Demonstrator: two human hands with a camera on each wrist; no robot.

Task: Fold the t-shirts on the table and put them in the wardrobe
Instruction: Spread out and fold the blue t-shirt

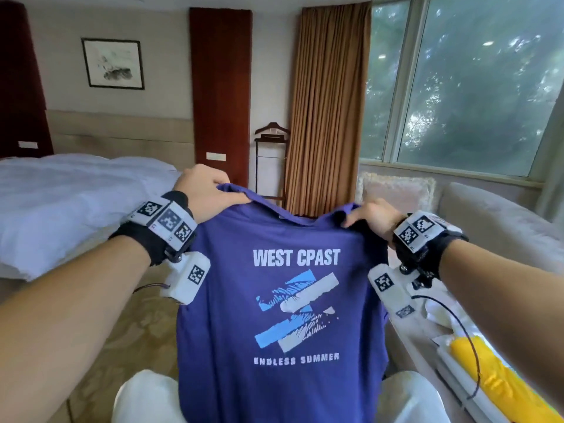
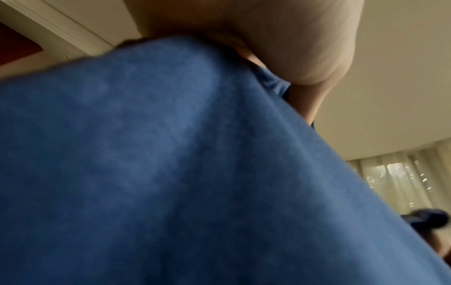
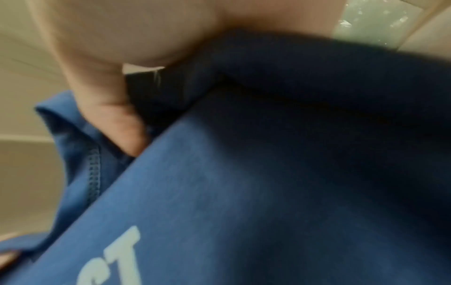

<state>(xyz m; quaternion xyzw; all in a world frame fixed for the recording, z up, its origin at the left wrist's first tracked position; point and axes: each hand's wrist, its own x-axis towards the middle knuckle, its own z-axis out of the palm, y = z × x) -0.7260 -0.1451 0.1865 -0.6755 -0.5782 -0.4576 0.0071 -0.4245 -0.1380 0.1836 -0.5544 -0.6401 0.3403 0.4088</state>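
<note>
Head view forward-down; wrist views upward, close; all share shirt (image 1: 274, 300).

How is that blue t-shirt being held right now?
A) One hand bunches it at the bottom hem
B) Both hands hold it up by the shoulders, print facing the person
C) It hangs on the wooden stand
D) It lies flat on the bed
B: the left hand and right hand each grip a shoulder of the blue t-shirt, which hangs down with its print readable.
</note>
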